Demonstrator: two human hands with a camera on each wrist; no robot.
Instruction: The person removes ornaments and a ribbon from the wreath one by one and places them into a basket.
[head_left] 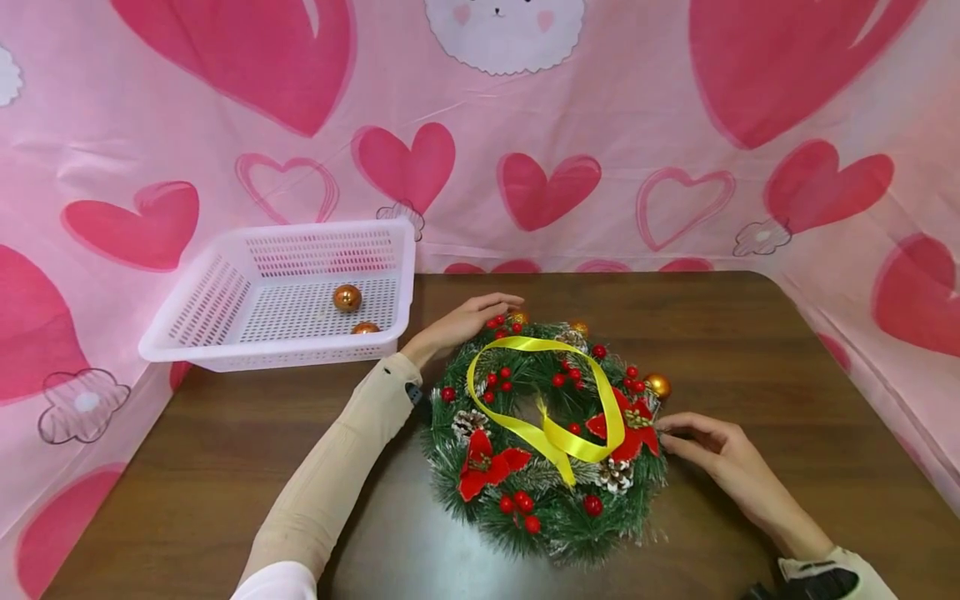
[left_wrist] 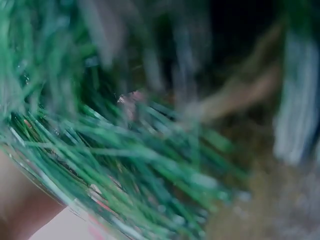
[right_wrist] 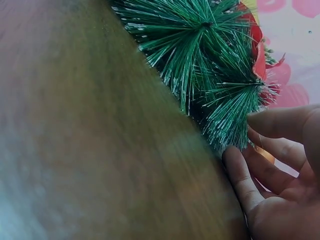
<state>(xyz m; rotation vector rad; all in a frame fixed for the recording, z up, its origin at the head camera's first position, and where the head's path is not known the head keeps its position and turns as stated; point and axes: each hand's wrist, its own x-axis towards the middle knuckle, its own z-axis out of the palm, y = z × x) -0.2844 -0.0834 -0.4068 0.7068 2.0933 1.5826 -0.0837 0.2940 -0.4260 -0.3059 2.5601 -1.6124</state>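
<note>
A green pine wreath (head_left: 480,517) lies on the table, dressed with red poinsettias, red berries, snowy pine cones and gold balls. A loose yellow ribbon (head_left: 606,400) loops over its top. At the wreath's far left edge, my left hand (head_left: 468,321) rests with fingers stretched out beside the berries and a gold ball; its thumb is hidden. At the right edge my right hand (head_left: 708,450) pinches the wreath's outer needles, near a red poinsettia (head_left: 636,423). The right wrist view shows the thumb and fingers (right_wrist: 240,172) around the needle tips. Blurred needles (left_wrist: 125,155) fill the left wrist view.
A white plastic basket (head_left: 273,357) stands at the back left with two gold balls in it, one a shiny ball (head_left: 347,298). The brown wooden table (head_left: 750,350) ends at a pink heart-print cloth (head_left: 472,108) hanging behind and at the sides.
</note>
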